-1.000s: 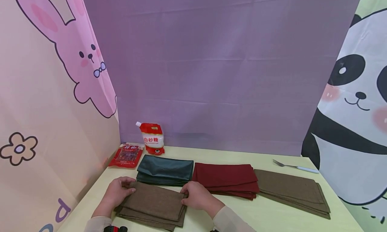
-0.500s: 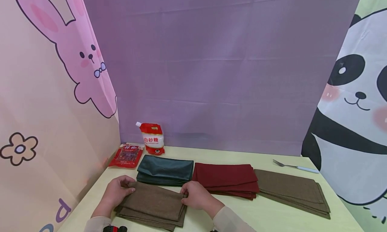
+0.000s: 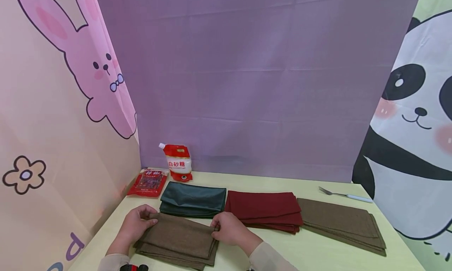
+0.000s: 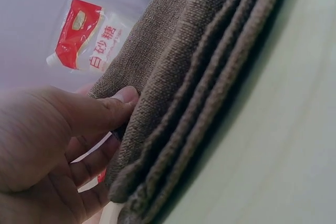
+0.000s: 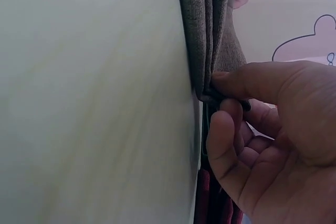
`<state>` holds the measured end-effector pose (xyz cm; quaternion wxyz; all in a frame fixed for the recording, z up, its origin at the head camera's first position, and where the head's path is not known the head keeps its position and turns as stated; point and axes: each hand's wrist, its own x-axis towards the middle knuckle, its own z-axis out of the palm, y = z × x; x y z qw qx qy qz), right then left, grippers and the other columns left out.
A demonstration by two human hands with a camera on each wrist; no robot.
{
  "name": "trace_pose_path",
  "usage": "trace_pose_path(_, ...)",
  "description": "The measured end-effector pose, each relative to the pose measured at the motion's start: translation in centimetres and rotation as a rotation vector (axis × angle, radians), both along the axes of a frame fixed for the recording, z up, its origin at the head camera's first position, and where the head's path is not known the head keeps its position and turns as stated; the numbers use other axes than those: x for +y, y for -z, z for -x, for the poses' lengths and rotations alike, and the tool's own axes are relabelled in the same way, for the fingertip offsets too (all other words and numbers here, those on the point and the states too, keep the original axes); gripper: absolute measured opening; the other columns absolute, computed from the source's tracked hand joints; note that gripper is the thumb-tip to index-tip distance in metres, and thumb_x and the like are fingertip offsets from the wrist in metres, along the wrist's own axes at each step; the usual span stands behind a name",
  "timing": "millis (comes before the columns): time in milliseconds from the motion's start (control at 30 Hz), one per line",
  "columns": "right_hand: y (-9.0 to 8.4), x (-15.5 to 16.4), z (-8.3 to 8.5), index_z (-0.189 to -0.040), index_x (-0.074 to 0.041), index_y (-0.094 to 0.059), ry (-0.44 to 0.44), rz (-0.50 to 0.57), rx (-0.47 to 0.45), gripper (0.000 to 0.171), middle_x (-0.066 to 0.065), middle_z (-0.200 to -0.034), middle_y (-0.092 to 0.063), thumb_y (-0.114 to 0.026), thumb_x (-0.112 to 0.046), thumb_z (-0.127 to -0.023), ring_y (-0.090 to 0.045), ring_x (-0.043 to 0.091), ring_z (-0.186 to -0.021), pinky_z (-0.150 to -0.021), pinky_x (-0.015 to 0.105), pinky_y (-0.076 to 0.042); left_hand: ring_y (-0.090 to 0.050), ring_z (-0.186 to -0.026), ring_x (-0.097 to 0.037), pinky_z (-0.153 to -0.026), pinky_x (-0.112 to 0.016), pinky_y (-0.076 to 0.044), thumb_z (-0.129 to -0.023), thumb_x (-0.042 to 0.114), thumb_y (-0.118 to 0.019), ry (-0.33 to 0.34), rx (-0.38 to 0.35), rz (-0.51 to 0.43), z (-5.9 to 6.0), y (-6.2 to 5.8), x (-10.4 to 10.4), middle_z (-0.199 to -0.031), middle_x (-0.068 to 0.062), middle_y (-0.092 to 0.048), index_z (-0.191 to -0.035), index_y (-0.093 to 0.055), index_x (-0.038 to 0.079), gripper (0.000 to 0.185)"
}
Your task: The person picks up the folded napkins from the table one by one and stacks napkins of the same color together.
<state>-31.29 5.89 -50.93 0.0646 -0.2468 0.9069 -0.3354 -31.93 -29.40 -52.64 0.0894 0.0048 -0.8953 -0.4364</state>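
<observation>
A folded brown cloth lies on the pale yellow table at the front left. My left hand pinches its far left corner, thumb on top and fingers under the fold; the layered cloth edges fill the left wrist view. My right hand pinches the cloth's far right corner, thumb pressing the folded edge with the fingers curled beneath. The cloth rests flat on the table.
Behind the cloth lie a folded dark green cloth, a folded red cloth and another brown cloth. A red snack packet, a sugar pouch and a fork lie near the back. Curtain walls surround the table.
</observation>
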Motion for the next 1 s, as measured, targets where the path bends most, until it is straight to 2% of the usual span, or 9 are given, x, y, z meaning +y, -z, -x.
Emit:
trace_pose_path(633,-0.5,1.0,-0.7,-0.095,-0.013,-0.071,-0.002,0.123,-0.065,0.011,-0.006,-0.084,-0.063,-0.077,-0.004,-0.091,-0.058,0.012,-0.074,-0.064,0.031,-0.053,-0.067,-0.089,-0.023,-0.073,-0.03,-0.057,-0.088,-0.004,-0.081,0.045,0.016,-0.111,-0.4,-0.5,-0.3,-0.103,-0.005,-0.072,-0.104,-0.073,0.011,0.024)
trace_pose_path(867,-0.4,1.5,-0.7,-0.097,-0.016,-0.071,0.018,0.114,-0.032,0.011,-0.008,-0.085,-0.062,-0.076,-0.008,-0.092,-0.056,0.011,-0.074,-0.064,0.031,-0.05,-0.065,-0.089,-0.023,-0.072,-0.03,-0.056,-0.089,-0.003,-0.08,0.073,0.048,-0.161,-0.8,-1.2,0.1,-0.104,-0.007,-0.072,-0.107,-0.072,0.009,0.023)
trace_pose_path(1000,-0.8,1.8,-1.0,-0.096,-0.016,-0.071,0.024,0.11,-0.01,0.011,-0.007,-0.083,-0.062,-0.076,-0.008,-0.091,-0.055,0.012,-0.072,-0.063,0.031,-0.05,-0.062,-0.085,-0.022,-0.072,-0.029,-0.053,-0.089,0.0,-0.081,0.096,0.081,-0.187,-0.9,-1.2,0.1,-0.1,-0.008,-0.07,-0.109,-0.071,0.008,0.024)
